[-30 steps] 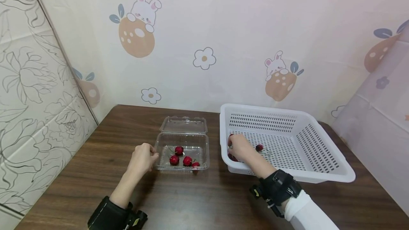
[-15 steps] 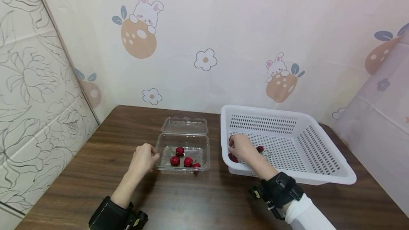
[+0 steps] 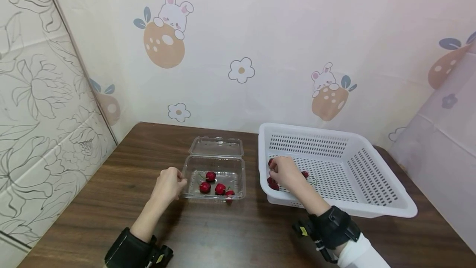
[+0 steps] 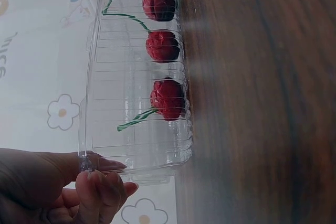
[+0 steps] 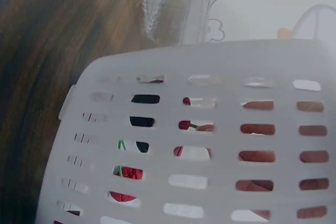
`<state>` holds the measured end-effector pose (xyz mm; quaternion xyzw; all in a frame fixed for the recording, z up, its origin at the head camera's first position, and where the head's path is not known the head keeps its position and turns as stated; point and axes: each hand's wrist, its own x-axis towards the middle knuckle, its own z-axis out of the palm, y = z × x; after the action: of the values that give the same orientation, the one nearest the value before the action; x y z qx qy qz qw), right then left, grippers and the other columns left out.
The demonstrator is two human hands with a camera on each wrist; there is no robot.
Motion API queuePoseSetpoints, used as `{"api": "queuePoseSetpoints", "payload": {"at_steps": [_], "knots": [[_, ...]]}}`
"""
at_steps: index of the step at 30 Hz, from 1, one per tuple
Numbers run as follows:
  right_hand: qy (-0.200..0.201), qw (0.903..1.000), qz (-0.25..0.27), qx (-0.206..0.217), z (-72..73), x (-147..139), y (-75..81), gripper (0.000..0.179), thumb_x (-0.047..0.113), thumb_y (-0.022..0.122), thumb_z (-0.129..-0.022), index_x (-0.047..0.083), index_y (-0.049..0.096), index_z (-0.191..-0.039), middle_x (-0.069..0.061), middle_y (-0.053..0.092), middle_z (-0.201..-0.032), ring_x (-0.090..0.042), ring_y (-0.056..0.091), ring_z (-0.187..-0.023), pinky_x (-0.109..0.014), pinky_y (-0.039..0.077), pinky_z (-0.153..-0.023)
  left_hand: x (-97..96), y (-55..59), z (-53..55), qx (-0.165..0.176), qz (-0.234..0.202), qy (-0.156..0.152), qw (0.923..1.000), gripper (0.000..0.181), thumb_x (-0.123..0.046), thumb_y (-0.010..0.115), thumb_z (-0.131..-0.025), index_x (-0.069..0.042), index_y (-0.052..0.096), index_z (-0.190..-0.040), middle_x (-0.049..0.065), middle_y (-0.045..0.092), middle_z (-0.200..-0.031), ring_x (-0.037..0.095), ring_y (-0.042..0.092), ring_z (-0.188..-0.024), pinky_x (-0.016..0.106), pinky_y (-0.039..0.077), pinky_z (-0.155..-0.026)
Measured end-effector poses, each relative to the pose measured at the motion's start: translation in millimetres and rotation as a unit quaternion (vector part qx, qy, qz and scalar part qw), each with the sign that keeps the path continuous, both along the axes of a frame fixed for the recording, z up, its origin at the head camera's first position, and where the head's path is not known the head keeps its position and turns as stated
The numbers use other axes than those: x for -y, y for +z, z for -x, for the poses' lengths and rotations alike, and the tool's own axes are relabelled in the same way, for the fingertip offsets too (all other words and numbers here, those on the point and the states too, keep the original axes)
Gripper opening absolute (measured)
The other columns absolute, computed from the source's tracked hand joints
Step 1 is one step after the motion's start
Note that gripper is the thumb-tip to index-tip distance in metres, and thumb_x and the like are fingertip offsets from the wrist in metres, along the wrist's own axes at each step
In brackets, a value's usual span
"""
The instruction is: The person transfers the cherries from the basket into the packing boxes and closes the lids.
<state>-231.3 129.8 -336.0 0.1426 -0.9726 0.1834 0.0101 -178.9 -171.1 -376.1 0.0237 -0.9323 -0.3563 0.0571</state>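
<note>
Cherries (image 3: 204, 187) lay in two places: four showed on the bottom of the clear box (image 3: 232, 166), and others sat to the right of that box, in the white basket (image 3: 308, 133), mostly toward the end nearest the box. The box rested on the brown tabletop (image 3: 223, 235) with its lid (image 3: 217, 147) folded back on its far side. At the box's left edge, the left grip (image 3: 168, 183) pinched the rim between thumb and fingers. To the right of the box, the right grip (image 3: 285, 171) reached into the basket with curled fingers, close to a red cherry (image 3: 270, 161); whether it had hold of that fruit could not be told, since the fingers and the basket wall hid the contact.

The fruit would likely handle as light, small and round, apt to roll or slip from a loose pinch. Its skin looked glossy and faintly wrinkled in the left wrist view, so a gentle fingertip hold around the widest part seemed best; the thin green stem (image 4: 139, 117) would probably bend, and could pull away if it bore the load. The box looked thin and flexible, likely to slide or buckle if pressed hard, so its rim seemed the sensible place to steady it.
</note>
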Motion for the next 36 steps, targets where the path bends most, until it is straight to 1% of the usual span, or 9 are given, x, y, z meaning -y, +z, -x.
{"api": "queuePoseSetpoints", "payload": {"at_steps": [4, 9, 15, 19, 26, 36], "knots": [[-0.003, 0.9999, 0.011, -0.013, -5.2, -2, 0.7, 0.010, 0.004, 0.063, -0.076, -0.001, 0.064, -0.085, -0.004, 0.055, -0.065, -0.013, 0.050, -0.058, -0.025, 0.043, -0.052, 0.1, -0.3, -0.4, -0.003, 0.000, 0.000, 1.0000, 0.012, 0.000, 0.058, -0.079, 0.012, 0.060, -0.082, 0.010, 0.061, -0.061, 0.009, 0.050, -0.033, 0.025, 0.045, -0.039], [-0.023, 0.9989, 0.039, -0.014, -11.3, -6, 2.3, 0.008, 0.004, 0.063, -0.077, 0.000, 0.063, -0.084, -0.003, 0.055, -0.064, -0.013, 0.048, -0.055, -0.024, 0.042, -0.048, 0.4, -0.4, -1.1, -0.001, -0.001, 0.000, 1.0000, 0.013, 0.001, 0.058, -0.079, 0.012, 0.059, -0.083, 0.010, 0.060, -0.060, 0.010, 0.050, -0.033, 0.025, 0.045, -0.039], [-0.026, 0.9972, 0.066, -0.023, -18.1, -11, 8.4, 0.014, 0.005, 0.062, -0.079, -0.002, 0.063, -0.090, -0.006, 0.059, -0.069, -0.014, 0.050, -0.058, -0.026, 0.045, -0.051, 0.4, -0.6, -1.2, 0.000, -0.001, 0.001, 1.0000, 0.013, 0.000, 0.058, -0.079, 0.012, 0.059, -0.083, 0.009, 0.060, -0.060, 0.009, 0.050, -0.033, 0.024, 0.045, -0.039], [-0.027, 0.9959, 0.080, -0.034, -22.3, -14, 13.4, 0.015, 0.006, 0.062, -0.079, -0.002, 0.063, -0.092, -0.005, 0.060, -0.068, -0.014, 0.051, -0.057, -0.025, 0.045, -0.050, 0.7, -0.6, -1.2, -0.002, 0.001, 0.001, 1.0000, 0.012, 0.000, 0.058, -0.079, 0.012, 0.059, -0.083, 0.010, 0.061, -0.061, 0.009, 0.050, -0.033, 0.024, 0.045, -0.039], [-0.020, 0.9924, 0.098, -0.071, -29.2, -16, 21.2, 0.017, 0.007, 0.061, -0.080, -0.001, 0.063, -0.094, -0.004, 0.059, -0.066, -0.012, 0.049, -0.053, -0.024, 0.042, -0.047, 0.9, -0.3, -0.8, -0.006, 0.005, 0.002, 1.0000, 0.012, 0.000, 0.058, -0.079, 0.011, 0.060, -0.082, 0.007, 0.059, -0.057, 0.009, 0.049, -0.032, 0.025, 0.044, -0.039], [-0.013, 0.9867, 0.113, -0.116, -33.6, -14, 26.9, 0.016, 0.007, 0.062, -0.078, 0.000, 0.064, -0.093, -0.005, 0.062, -0.068, -0.013, 0.053, -0.054, -0.025, 0.045, -0.049, 0.0, 0.1, 0.2, 0.000, 0.007, 0.003, 1.0000, 0.013, -0.001, 0.059, -0.079, 0.012, 0.060, -0.083, 0.009, 0.061, -0.061, 0.009, 0.050, -0.032, 0.026, 0.046, -0.041]]}}
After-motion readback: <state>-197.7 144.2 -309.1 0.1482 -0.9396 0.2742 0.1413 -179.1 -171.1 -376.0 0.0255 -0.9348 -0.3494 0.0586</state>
